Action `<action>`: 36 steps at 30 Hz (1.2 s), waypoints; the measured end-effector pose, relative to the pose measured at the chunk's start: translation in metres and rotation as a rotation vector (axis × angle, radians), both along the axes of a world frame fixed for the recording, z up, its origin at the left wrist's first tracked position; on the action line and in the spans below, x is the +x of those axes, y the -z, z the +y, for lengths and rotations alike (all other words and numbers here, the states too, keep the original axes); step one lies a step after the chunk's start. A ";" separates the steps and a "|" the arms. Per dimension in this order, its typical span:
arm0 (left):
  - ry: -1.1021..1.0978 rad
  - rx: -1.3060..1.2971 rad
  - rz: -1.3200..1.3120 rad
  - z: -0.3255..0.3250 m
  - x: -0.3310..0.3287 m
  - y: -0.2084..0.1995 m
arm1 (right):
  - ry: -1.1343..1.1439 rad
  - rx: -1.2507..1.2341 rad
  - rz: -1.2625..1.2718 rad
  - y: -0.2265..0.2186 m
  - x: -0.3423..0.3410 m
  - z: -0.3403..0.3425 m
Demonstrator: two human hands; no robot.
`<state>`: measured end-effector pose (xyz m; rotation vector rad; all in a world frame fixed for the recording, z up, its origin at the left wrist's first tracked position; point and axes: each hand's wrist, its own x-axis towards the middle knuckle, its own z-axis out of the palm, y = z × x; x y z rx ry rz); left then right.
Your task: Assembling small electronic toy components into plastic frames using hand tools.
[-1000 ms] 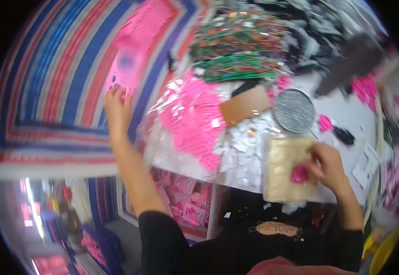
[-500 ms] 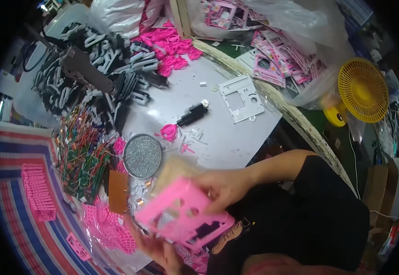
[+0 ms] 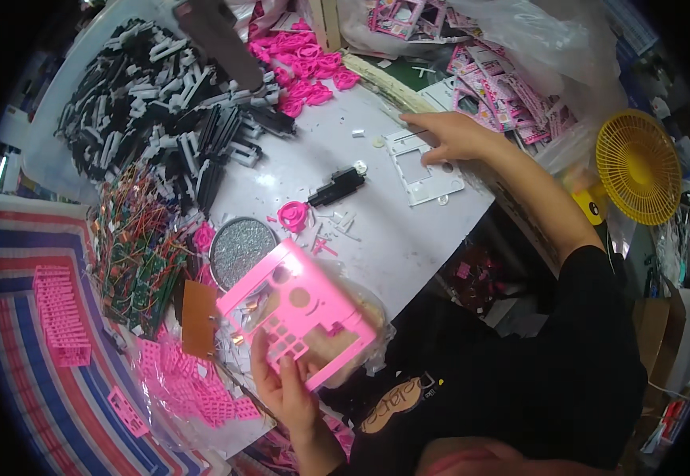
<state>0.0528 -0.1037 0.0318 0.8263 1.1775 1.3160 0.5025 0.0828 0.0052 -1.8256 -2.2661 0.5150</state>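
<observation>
My left hand (image 3: 288,390) grips the lower left edge of a pink plastic housing (image 3: 337,305), with round holes, a grid of square openings and a larger rectangular cutout. The housing is held tilted above the near edge of the white tabletop. My right hand (image 3: 460,139) reaches out over a white plastic panel (image 3: 422,190) at the far right of the tabletop. Its thumb and forefinger are apart, across the panel's far edge; the other fingers are partly hidden. Left of the panel lies a black mechanism (image 3: 335,189) beside a pink ring-shaped part (image 3: 292,216).
A round dish of small screws (image 3: 243,252) stands behind the housing. Black-and-white parts (image 3: 146,103) heap at the far left, above wired circuit boards (image 3: 142,246). A dark grey elongated tool (image 3: 218,44) hangs over them. A yellow fan (image 3: 638,168) stands at right.
My right hand has left the pink housing and moved far right to the white panel. The left hand has turned the housing more upright. The hanging grey tool shows farther up and right.
</observation>
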 end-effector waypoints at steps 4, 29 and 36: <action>0.070 0.055 -0.055 -0.003 0.010 0.005 | -0.103 -0.028 -0.191 -0.003 0.003 0.032; -0.186 0.130 0.222 -0.025 -0.018 0.016 | -0.070 -0.839 1.481 -0.009 -0.264 -0.125; -0.158 0.113 0.696 -0.009 -0.016 0.002 | -0.262 -0.477 1.310 -0.017 -0.284 -0.129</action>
